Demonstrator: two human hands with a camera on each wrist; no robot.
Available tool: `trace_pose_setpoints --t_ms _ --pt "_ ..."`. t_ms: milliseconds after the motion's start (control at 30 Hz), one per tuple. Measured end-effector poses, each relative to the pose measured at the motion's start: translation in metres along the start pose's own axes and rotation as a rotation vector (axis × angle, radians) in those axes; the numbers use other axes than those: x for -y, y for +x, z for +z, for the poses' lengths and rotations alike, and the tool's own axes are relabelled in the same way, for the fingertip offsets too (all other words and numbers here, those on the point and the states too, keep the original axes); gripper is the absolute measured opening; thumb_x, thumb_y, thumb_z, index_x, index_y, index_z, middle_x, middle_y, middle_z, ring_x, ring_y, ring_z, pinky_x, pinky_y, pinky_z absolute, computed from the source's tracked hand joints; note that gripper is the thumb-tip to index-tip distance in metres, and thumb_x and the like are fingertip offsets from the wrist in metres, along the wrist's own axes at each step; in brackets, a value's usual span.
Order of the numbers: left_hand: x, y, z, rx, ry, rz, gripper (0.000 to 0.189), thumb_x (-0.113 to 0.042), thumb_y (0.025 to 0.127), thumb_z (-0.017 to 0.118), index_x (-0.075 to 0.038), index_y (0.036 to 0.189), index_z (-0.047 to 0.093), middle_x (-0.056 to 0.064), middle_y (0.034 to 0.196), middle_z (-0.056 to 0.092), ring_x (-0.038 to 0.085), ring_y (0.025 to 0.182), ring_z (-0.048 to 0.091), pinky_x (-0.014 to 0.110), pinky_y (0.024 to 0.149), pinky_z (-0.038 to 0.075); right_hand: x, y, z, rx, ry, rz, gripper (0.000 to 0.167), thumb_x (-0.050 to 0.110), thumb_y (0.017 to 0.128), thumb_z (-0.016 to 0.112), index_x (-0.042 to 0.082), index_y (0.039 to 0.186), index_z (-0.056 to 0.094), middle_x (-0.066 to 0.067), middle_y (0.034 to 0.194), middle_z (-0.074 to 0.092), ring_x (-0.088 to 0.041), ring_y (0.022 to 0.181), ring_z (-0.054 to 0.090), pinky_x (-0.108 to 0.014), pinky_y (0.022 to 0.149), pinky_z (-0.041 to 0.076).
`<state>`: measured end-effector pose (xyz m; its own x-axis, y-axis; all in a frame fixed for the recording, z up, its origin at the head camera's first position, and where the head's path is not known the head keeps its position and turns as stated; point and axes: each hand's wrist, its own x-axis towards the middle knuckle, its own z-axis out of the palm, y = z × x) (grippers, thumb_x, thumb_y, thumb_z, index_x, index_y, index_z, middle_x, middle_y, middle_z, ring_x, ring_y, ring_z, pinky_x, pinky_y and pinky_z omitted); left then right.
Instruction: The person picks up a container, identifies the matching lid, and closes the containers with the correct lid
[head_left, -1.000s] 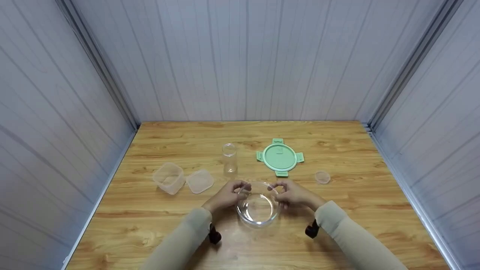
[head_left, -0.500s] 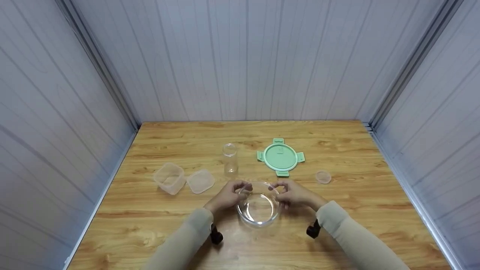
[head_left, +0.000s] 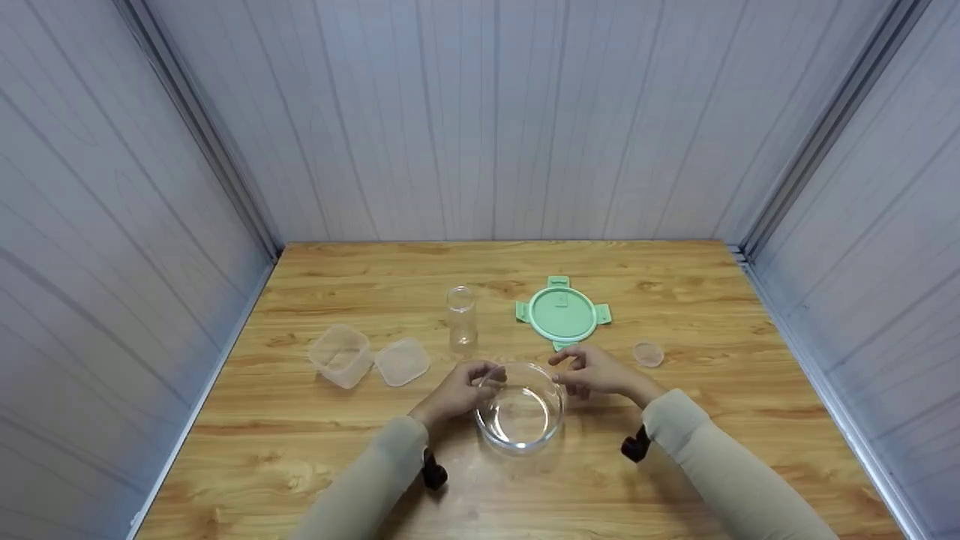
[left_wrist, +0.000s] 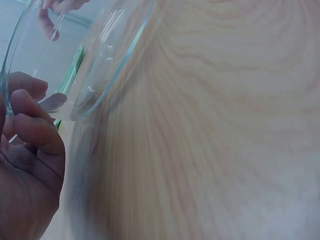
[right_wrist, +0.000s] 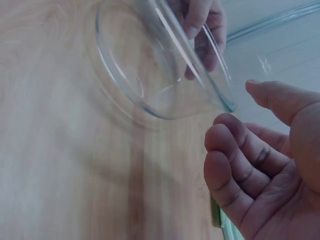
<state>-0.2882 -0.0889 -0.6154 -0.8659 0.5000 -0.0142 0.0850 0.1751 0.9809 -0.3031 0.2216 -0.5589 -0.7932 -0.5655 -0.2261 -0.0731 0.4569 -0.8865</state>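
A round clear glass bowl [head_left: 519, 435] stands on the wooden table in front of the person. The left hand [head_left: 457, 394] holds its left rim, fingers inside the wall and thumb outside or against it; the left wrist view shows these fingers [left_wrist: 35, 122] curled at the glass. To the right of the bowl is the right hand [head_left: 598, 374]. Its thumb and fingers are spread apart around nothing, just off the rim, as the right wrist view shows. Behind the right hand lies a green round lid [head_left: 562, 313] with clip flaps, its front flap partly covered by the hand.
A clear glass cylinder [head_left: 462, 319] stands behind the bowl. At left are a translucent square container [head_left: 341, 358] and its flat square lid [head_left: 403, 362]. A small clear disc [head_left: 648, 354] lies at right. Panel walls border the table's back and sides.
The right hand has let go of the bowl's rim and shifted slightly right and away from the person. The left hand keeps its hold, and the bowl stays in place.
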Motion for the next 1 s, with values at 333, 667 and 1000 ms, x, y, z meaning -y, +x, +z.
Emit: trace_pose_setpoints --t_ms 333,667,1000 --pt "0.002 0.000 0.001 -0.016 -0.015 -0.029 0.039 0.006 0.095 0.062 0.013 0.133 0.065 0.032 0.135 0.070 0.043 0.131 0.068 0.044 0.117 0.052 0.018 0.002 -0.020 -0.034 -0.025 -0.031 0.044 0.015 0.106 0.071 -0.011 0.139 0.061 -0.004 0.079 0.072 -0.012 0.066 0.068 -0.027 0.064 0.061" --pt "0.002 0.000 0.001 -0.020 -0.031 -0.041 0.039 0.006 0.095 0.062 0.013 0.133 0.065 0.032 0.136 0.069 0.042 0.132 0.067 0.046 0.119 0.052 0.037 0.004 -0.038 -0.052 -0.041 -0.077 0.039 0.010 0.105 0.070 -0.012 0.137 0.062 -0.005 0.080 0.072 -0.013 0.067 0.067 -0.025 0.063 0.060" --pt "0.001 -0.001 -0.001 -0.003 0.027 0.002 0.037 0.006 0.094 0.062 0.011 0.131 0.067 0.030 0.137 0.069 0.044 0.138 0.062 0.054 0.126 0.042 0.044 0.008 -0.046 -0.166 -0.159 -0.151 0.037 0.010 0.101 0.075 -0.011 0.130 0.067 -0.013 0.093 0.075 -0.018 0.075 0.068 -0.025 0.066 0.058"
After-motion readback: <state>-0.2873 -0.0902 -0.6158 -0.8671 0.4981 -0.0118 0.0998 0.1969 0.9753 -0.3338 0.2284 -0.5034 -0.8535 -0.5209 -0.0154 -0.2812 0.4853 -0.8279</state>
